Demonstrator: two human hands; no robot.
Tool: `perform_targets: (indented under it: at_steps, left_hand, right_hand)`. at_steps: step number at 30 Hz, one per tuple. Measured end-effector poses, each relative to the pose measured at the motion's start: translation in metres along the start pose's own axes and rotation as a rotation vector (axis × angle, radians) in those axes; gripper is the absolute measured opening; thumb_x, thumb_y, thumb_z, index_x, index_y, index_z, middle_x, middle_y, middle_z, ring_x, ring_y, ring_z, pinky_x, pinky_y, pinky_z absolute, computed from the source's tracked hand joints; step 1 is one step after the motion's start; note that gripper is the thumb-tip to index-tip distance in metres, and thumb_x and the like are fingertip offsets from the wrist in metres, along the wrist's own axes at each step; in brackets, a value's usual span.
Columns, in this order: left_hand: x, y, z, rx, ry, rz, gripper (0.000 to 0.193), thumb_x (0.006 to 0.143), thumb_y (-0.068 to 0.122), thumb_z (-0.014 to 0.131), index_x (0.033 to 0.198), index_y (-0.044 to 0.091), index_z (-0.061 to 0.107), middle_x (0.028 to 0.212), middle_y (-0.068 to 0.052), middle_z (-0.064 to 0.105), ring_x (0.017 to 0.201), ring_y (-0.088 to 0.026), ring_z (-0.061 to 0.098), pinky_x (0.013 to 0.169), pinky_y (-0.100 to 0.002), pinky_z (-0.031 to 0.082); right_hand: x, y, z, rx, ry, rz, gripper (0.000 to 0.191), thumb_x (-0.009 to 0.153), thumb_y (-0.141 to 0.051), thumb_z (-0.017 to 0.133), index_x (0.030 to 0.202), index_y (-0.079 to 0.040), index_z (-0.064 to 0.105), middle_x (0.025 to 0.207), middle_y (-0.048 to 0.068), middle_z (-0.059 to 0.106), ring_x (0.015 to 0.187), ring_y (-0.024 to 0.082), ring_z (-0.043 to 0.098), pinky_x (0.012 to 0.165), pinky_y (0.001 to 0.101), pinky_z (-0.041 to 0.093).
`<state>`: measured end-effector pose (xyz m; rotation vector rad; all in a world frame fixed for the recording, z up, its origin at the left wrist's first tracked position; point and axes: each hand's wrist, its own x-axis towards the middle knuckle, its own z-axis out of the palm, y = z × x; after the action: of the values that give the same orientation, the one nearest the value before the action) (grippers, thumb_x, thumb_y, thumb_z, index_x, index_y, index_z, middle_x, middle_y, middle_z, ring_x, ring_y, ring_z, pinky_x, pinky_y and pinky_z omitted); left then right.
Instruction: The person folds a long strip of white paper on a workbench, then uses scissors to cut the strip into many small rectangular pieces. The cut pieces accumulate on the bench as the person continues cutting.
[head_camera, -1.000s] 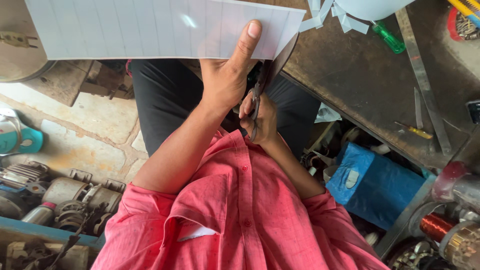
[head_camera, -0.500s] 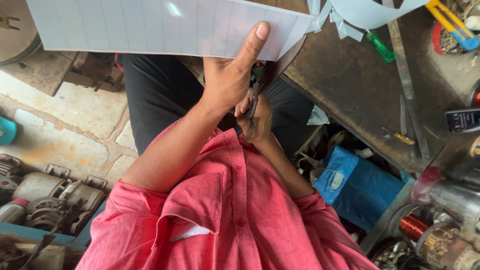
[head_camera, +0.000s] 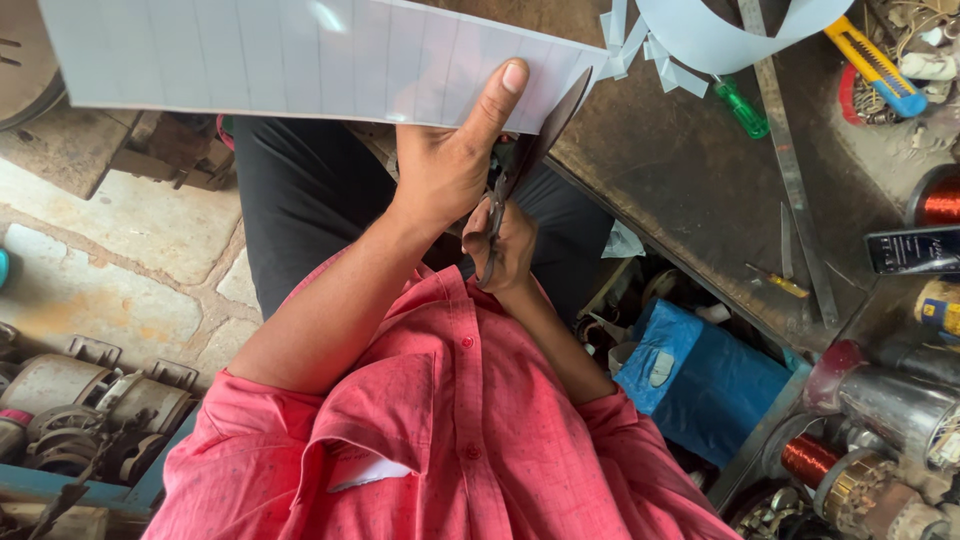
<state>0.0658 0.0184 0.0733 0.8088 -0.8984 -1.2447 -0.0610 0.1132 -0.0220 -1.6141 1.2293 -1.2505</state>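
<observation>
Ruled sheet (head_camera: 300, 60): smooth, slightly glossy paper-like material. Scissors (head_camera: 525, 165): dark, dull metal. Table (head_camera: 680, 190): rough, stained brown surface. Ruler (head_camera: 790, 170): bare steel. Screwdriver (head_camera: 742, 107) handle: translucent green plastic. Shirt (head_camera: 450, 430): matt red cloth.

The left hand (head_camera: 445, 165) reaches forward on a bare forearm, thumb stretched straight up and pressed flat, the other fingers curled under out of sight in a pinching grip. The right hand (head_camera: 505, 240) sits just beside and below it, close to the chest, fingers folded shut in a closed grip, elbow bent sharply.
</observation>
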Motion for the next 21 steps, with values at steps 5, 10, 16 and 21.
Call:
perform_targets:
  at_steps: [5, 10, 16, 21]
  left_hand:
    - [0.001, 0.002, 0.000, -0.006, -0.007, -0.001, 0.025, 0.104, 0.026, 0.074, 0.102, 0.001, 0.071, 0.090, -0.001, 0.068, 0.081, -0.010, 0.064, 0.073, -0.027, 0.054]
    - [-0.014, 0.006, 0.006, 0.042, -0.034, -0.052, 0.025, 0.102, 0.023, 0.075, 0.105, -0.001, 0.070, 0.095, -0.002, 0.070, 0.085, -0.011, 0.067, 0.077, -0.026, 0.057]
    - [-0.026, 0.004, 0.010, -0.019, -0.061, -0.147, 0.021, 0.102, 0.020, 0.074, 0.103, -0.001, 0.072, 0.093, -0.002, 0.071, 0.084, -0.010, 0.066, 0.076, -0.026, 0.056]
    - [-0.023, 0.005, 0.013, 0.035, -0.048, -0.140, 0.020, 0.101, 0.020, 0.074, 0.100, 0.000, 0.072, 0.090, -0.002, 0.071, 0.080, -0.010, 0.065, 0.073, -0.026, 0.056]
  right_hand:
    - [0.000, -0.003, 0.001, -0.047, 0.012, 0.036, 0.054, 0.101, -0.056, 0.066, 0.087, -0.005, 0.051, 0.067, 0.003, 0.058, 0.058, 0.011, 0.061, 0.055, 0.0261, 0.046]
    - [0.008, -0.010, -0.006, -0.190, 0.031, -0.085, 0.070, 0.101, -0.074, 0.049, 0.103, -0.005, 0.054, 0.082, 0.006, 0.059, 0.076, 0.021, 0.062, 0.065, 0.0323, 0.046]
    - [0.008, -0.007, -0.009, -0.194, 0.079, -0.045, 0.084, 0.094, -0.081, 0.050, 0.108, 0.001, 0.056, 0.079, 0.010, 0.060, 0.069, 0.024, 0.062, 0.063, 0.0374, 0.045]
    - [0.004, -0.004, -0.009, -0.238, 0.107, -0.064, 0.072, 0.098, -0.074, 0.052, 0.101, -0.003, 0.057, 0.080, 0.009, 0.059, 0.072, 0.023, 0.062, 0.065, 0.0374, 0.045]
